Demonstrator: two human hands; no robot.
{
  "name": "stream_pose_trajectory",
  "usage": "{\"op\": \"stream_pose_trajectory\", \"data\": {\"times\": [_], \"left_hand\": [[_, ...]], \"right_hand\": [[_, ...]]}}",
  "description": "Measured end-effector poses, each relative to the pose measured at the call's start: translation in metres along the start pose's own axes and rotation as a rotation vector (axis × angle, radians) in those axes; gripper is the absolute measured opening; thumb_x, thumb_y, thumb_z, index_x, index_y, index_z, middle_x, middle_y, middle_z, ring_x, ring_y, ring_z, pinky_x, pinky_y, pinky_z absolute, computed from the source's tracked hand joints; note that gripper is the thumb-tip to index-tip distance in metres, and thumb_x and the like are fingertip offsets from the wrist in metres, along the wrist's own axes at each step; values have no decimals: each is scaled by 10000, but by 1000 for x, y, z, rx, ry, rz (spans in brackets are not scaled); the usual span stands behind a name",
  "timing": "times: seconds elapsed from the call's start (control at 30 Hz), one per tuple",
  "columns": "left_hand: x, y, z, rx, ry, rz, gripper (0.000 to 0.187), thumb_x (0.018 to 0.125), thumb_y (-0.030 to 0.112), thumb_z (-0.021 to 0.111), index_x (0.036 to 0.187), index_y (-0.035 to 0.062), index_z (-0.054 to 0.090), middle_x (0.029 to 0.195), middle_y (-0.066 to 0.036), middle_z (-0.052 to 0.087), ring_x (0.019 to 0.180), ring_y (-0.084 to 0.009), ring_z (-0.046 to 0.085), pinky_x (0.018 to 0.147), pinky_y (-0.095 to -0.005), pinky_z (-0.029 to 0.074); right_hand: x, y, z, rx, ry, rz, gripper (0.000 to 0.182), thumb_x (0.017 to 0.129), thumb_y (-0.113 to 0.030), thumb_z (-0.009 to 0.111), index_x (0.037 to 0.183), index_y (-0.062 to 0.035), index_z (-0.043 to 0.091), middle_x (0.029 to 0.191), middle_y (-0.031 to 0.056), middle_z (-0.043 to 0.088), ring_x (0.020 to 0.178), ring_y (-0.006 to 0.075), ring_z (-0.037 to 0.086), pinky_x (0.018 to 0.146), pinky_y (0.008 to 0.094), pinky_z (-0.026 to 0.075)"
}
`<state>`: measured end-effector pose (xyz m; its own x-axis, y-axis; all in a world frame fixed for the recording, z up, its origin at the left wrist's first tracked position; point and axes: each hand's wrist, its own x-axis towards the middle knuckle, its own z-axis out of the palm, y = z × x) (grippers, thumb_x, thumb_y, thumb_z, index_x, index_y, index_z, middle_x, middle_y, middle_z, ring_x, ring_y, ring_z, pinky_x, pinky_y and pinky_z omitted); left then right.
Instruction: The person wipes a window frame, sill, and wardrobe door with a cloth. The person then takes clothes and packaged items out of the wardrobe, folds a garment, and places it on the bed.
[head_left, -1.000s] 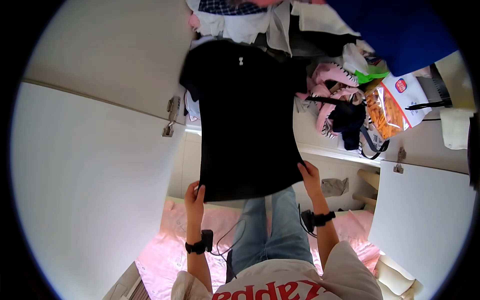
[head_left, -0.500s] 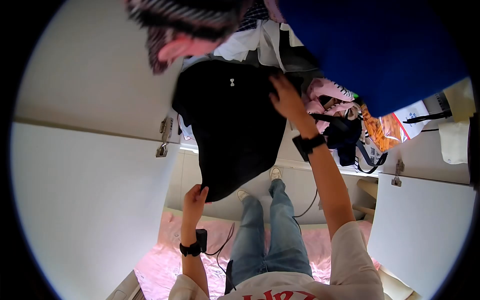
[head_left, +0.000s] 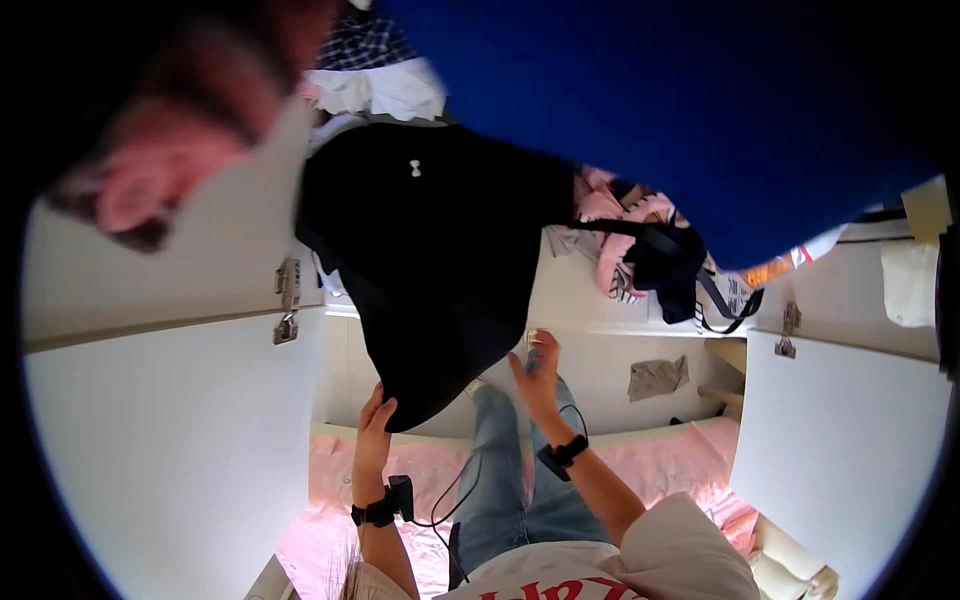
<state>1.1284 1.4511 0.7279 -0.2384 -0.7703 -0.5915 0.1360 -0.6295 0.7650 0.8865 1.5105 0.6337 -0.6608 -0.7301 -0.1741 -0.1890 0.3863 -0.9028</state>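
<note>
A black garment with a small white logo hangs spread out over the edge of a cupboard shelf, its far end among other clothes. My left hand is closed on its lower left corner, thumb against fingers. My right hand is just off the garment's lower right edge. Its fingers are apart and nothing shows in them. Both wrists wear black bands.
Large blue fabric hangs close at upper right; a blurred pink and dark item hangs at upper left. White doors stand open at both sides. Right of the garment lie pink clothing and a dark strapped bag.
My right hand has come off the garment's upper right part and moved down to its lower edge. My left hand keeps the corner. The hanging items have shifted left in view.
</note>
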Motion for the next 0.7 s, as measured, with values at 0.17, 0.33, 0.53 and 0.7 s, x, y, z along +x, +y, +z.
{"op": "stream_pose_trajectory", "data": {"times": [0.17, 0.33, 0.53, 0.7], "left_hand": [[-18, 8, 19, -379, -217, -10, 482, 856, 206, 501, 1284, -2, 429, 1286, -81, 482, 1189, -208, 441, 1030, -341, 296], [-21, -17, -2, -449, -92, 4, 459, 861, 239, 495, 1255, 6, 458, 1266, -86, 500, 1189, -224, 444, 1035, -365, 303], [-28, -18, -13, -569, -53, -63, 402, 858, 233, 526, 1188, 4, 510, 1201, -79, 547, 1141, -212, 490, 968, -354, 383], [-25, -27, -27, -12, 219, -157, 392, 861, 221, 571, 1171, -11, 511, 1092, -49, 592, 973, -147, 567, 793, -280, 460]], "right_hand": [[-4, 14, 59, 507, 24, 251, 619, 763, -112, 680, 1228, 5, 288, 1148, 100, 420, 1030, 200, 455, 882, 307, 389], [4, 21, 35, 812, -261, 547, 456, 818, -191, 641, 1179, 29, 470, 1092, 72, 549, 1000, 155, 500, 881, 264, 382], [-22, 43, -28, 602, -556, 498, 344, 836, -201, 622, 1109, 2, 569, 1015, 16, 591, 933, 100, 527, 825, 241, 403], [-21, 37, -75, 892, -324, 605, 320, 820, -98, 623, 1118, -10, 543, 1004, 39, 603, 908, 133, 573, 764, 248, 461]]}}
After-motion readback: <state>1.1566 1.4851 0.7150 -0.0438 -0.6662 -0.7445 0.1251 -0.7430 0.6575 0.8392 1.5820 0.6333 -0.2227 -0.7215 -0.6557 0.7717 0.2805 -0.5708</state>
